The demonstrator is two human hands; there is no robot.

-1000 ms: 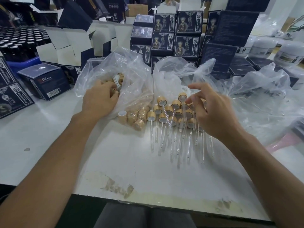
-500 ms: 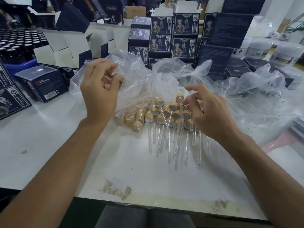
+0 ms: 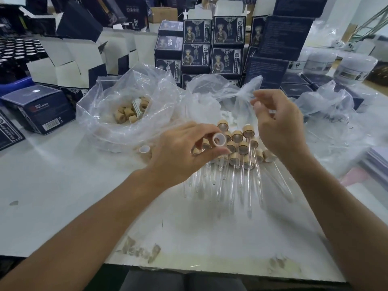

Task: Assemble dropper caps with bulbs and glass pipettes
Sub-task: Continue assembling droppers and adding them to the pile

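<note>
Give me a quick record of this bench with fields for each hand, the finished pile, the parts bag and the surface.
left hand: pinching a wooden cap, white lined opening facing the camera
right hand: raised above the pile, fingers curled; what it holds is unclear
finished droppers: heaped between the hands, pipettes pointing toward the person
parts bag: clear plastic, open, loose wooden caps inside
table: white, worn patches at the near edge

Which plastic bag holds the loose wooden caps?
The left clear bag, beside the open white cartons: tan caps show inside. The middle bag holds white pieces instead.
</note>
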